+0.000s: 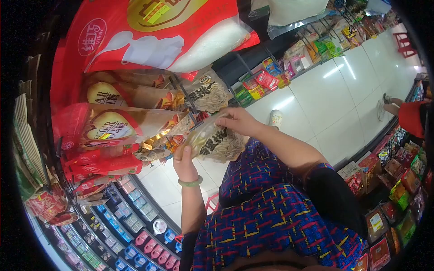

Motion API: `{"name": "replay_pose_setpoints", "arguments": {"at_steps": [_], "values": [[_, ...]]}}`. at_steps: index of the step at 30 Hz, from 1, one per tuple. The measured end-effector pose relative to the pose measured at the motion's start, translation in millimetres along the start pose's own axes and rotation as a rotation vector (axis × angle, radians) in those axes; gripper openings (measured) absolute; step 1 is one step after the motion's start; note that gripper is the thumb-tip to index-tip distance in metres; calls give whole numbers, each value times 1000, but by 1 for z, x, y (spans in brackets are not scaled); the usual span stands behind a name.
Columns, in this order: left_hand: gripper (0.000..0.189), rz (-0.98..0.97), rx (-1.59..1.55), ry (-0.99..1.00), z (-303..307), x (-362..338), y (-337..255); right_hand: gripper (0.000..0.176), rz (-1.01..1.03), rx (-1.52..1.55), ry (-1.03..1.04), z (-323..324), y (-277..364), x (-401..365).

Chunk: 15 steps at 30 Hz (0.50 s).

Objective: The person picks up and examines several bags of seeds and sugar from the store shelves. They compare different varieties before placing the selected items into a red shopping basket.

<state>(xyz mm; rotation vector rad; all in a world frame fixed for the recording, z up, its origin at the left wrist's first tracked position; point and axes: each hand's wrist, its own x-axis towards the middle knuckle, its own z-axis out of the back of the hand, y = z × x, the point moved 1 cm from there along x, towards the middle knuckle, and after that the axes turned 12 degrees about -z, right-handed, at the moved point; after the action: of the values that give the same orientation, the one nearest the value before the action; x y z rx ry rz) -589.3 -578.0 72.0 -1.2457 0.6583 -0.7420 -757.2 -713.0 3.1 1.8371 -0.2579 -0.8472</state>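
Note:
I hold a clear snack packet (pixel 216 143) with pale strips and black characters, at the end of a shelf hook (pixel 193 115). My left hand (pixel 183 161), with a green bangle at the wrist, grips the packet's lower left edge. My right hand (pixel 237 121) pinches its top by the hook's tip. A matching packet (pixel 209 94) hangs on the hook just behind. Red and brown sugar bags (pixel 118 124) hang to the left.
A large red and white bag (pixel 158 34) hangs overhead. Shelves of small packets (pixel 135 226) run below left, and racks of goods (pixel 393 180) line the right. White floor tiles (pixel 334 99) stretch ahead. Another person's red sleeve (pixel 413 117) shows at right.

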Motion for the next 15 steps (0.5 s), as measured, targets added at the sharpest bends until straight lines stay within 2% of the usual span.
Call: {"name": "replay_pose_setpoints", "arguments": {"at_steps": [1, 2, 4, 10, 15], "values": [[24, -73, -105, -65, -1, 1, 0, 23, -10, 6, -103, 0, 4, 1], [24, -75, -101, -66, 0, 0, 1, 23, -8, 9, -100, -1, 7, 2], [32, 18, -270, -101, 7, -4, 6, 24, 210, -47, -298, 0, 12, 2], [36, 219, -282, -139, 32, -17, 32, 23, 107, -40, -449, 0, 10, 3], [35, 272, -292, -137, 38, -22, 40, 22, 191, -28, -539, -5, 8, 2]]}}
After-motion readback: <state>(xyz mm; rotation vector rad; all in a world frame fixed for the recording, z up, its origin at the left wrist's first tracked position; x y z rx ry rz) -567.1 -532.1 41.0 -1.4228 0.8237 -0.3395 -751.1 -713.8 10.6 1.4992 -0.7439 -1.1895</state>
